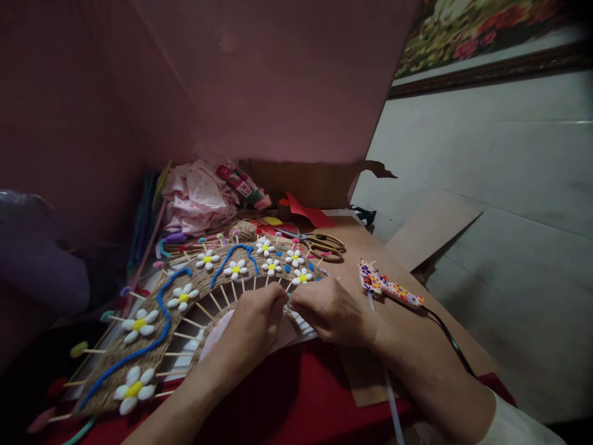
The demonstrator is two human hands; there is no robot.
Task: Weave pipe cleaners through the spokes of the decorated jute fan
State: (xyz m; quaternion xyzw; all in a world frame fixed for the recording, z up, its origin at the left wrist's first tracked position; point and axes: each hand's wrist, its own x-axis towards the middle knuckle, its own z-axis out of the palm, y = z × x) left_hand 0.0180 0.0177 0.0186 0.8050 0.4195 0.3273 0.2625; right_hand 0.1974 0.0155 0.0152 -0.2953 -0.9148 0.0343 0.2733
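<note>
My left hand (257,318) and my right hand (331,312) are both closed, close together over the front inner edge of an arch-shaped twine weaving (152,309). A small bluish bit shows at the right fingertips, too small to name; the left fingers hide what they pinch. Thin wooden sticks run through the weaving, some tipped with coloured pompoms. White flowers with yellow centres, such as this flower (140,326), and a wavy blue cord (160,337) lie on it. Beside my right forearm is a flower-patterned hot glue gun (389,287) with a glue stick (391,395) protruding.
Gold-handled scissors (324,244) lie behind the weaving, near a ball of twine (243,231) and a red sheet (309,212). Crumpled pink fabric (201,198) sits at the back left. A black cable (451,343) trails from the glue gun over the cardboard (445,346).
</note>
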